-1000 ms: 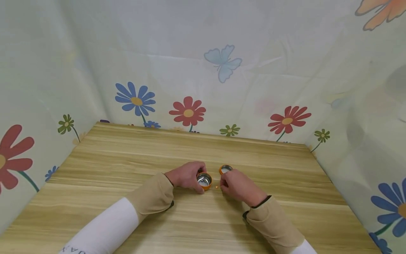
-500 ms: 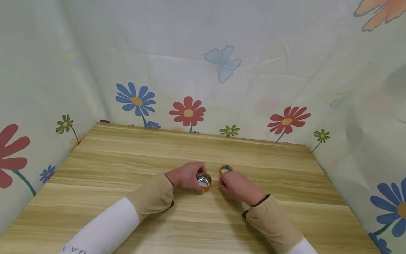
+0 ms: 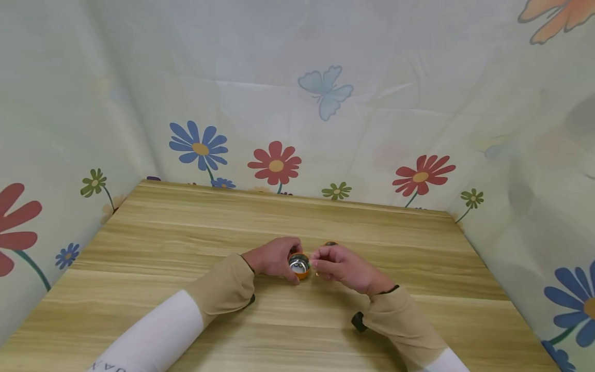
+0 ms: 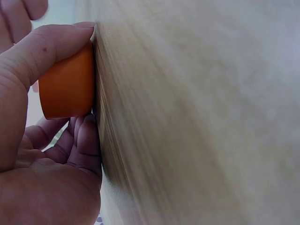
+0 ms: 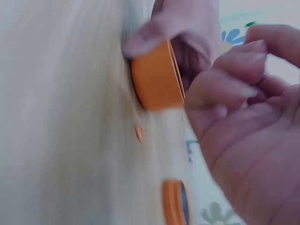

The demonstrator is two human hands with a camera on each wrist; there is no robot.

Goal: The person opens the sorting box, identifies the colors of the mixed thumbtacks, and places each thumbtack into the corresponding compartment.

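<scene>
My left hand holds a small round orange tin upright on the table, thumb and fingers around its side. The tin is open at the top, with a shiny silver inside and small dark spots at the bottom. My right hand hovers beside its right rim, thumb and fingers curled close together; a tiny greenish spot shows at the fingertips, too small to identify. In the right wrist view, a tiny orange piece lies on the table near the tin. An orange lid lies farther off, mostly hidden behind my right hand in the head view.
The wood-grain table spreads around both hands. Pale cloth walls with printed flowers and a butterfly enclose its back and sides. A dark strap piece hangs under the right sleeve.
My right hand has lifted off the table and moved left to the tin's rim, now covering most of the lid. The left hand and the tin have stayed in place.
</scene>
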